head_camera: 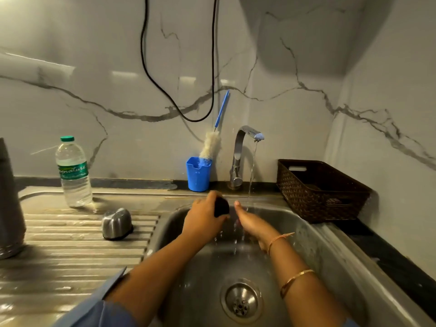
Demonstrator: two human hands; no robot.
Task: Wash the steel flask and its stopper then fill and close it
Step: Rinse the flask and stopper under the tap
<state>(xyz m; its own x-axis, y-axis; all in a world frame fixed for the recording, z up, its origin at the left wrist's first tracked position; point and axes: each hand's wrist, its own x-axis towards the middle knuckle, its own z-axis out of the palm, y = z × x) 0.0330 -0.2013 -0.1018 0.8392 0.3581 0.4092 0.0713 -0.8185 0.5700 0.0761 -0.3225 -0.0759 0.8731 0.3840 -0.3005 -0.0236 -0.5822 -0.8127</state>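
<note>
Head view: my left hand (203, 217) grips the dark stopper (222, 207) over the sink (311, 246) at centre frame. My right hand (251, 221) is released, its fingers straight beside the tap (239, 149) stream. This looks like the stopper rinse; next I must reach far left for the flask (9, 204).

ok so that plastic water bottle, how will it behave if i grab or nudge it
The water bottle looks nearly full with its cap on, so probably heavy for its size. Its thin clear walls would likely dent under a squeeze. Tall and narrow on the wet drainboard, it may slide or tip if pushed.
</note>
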